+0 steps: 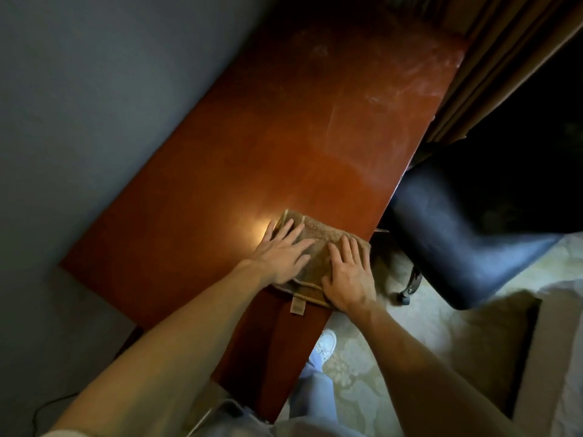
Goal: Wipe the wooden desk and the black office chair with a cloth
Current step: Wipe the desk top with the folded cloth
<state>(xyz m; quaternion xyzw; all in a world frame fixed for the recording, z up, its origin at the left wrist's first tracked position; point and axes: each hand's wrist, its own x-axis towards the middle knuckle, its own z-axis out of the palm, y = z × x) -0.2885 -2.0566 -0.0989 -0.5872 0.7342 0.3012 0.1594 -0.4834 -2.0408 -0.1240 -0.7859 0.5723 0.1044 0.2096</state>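
A long reddish wooden desk runs from the lower middle to the upper right. A folded brown cloth lies flat on it near the right edge. My left hand presses on the cloth's left part with fingers spread flat. My right hand presses on its right part, fingers straight. A small label hangs from the cloth's near edge. The black office chair stands right of the desk, its seat partly under the edge. Pale dusty smears show on the desk's far half.
A grey wall borders the desk's left side. Beige curtains hang at the far right end. Patterned carpet lies below, with my leg and white shoe beside the desk. A dark cable runs along the lower left.
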